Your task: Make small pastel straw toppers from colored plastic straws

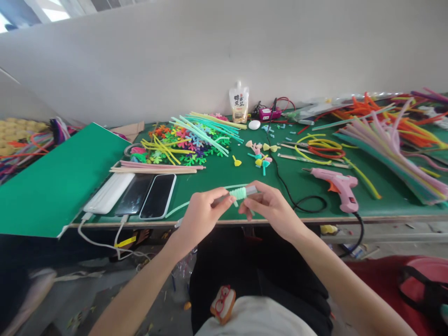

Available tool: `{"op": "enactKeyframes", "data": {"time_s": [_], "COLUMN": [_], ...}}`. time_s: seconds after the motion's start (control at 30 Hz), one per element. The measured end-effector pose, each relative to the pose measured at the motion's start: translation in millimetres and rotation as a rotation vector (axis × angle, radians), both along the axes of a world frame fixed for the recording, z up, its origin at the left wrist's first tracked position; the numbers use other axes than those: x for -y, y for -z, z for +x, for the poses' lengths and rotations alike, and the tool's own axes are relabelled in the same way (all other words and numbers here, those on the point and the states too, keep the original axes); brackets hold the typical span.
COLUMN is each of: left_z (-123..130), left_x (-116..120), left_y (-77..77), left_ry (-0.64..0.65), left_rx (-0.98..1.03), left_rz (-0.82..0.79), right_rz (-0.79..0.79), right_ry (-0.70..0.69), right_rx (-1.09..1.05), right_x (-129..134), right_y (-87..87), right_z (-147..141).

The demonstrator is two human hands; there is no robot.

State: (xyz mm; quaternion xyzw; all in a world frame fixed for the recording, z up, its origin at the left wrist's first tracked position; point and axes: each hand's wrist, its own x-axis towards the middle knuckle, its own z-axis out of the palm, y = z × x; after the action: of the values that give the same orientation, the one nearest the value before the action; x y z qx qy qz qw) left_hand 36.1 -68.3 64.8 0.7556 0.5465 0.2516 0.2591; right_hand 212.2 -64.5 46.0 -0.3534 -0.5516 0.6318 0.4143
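A mint-green pipe cleaner (238,193) is wound in a tight coil around a pale translucent stick (251,190), just above the table's front edge. My left hand (205,212) pinches the coil's left end between thumb and fingertips. At the other side, my right hand (271,207) is closed on the stick, its fingers close to the coil. A loose mint-green strand (177,209) trails on the table behind my left hand; whether it joins the coil is hidden. To the right lies a pink glue gun (334,182).
Left of my hands are two phones (158,196) and a white power bank (109,193) with cables. Colourful pipe-cleaner pieces (196,140) are heaped behind. Scissors (325,149) and a large pipe-cleaner bundle (395,154) lie right. A black cord (280,172) crosses the green table (217,175).
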Motion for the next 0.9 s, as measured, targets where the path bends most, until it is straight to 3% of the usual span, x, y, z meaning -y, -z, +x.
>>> {"op": "enactKeyframes", "data": {"time_s": [0.2,0.5,0.9], "left_z": [-1.5,0.0,-1.5], "left_x": [-1.1,0.1,0.1], "left_y": [-1.8,-1.1,-4.3], "left_ry": [0.039,0.070,0.137], "left_rx": [-0.038,-0.079,-0.168], "left_rz": [-0.004,0.007,-0.069], "right_rz": [0.022,-0.192,-0.057], "right_ry": [0.136,0.153,0.186], "right_rx": [0.080,-0.083,0.141], "right_x": [-2.2,-3.7,-2.5], "right_y": [-0.5,1.5,-6.9], "right_z": [-1.0,-0.7,2.3]}}
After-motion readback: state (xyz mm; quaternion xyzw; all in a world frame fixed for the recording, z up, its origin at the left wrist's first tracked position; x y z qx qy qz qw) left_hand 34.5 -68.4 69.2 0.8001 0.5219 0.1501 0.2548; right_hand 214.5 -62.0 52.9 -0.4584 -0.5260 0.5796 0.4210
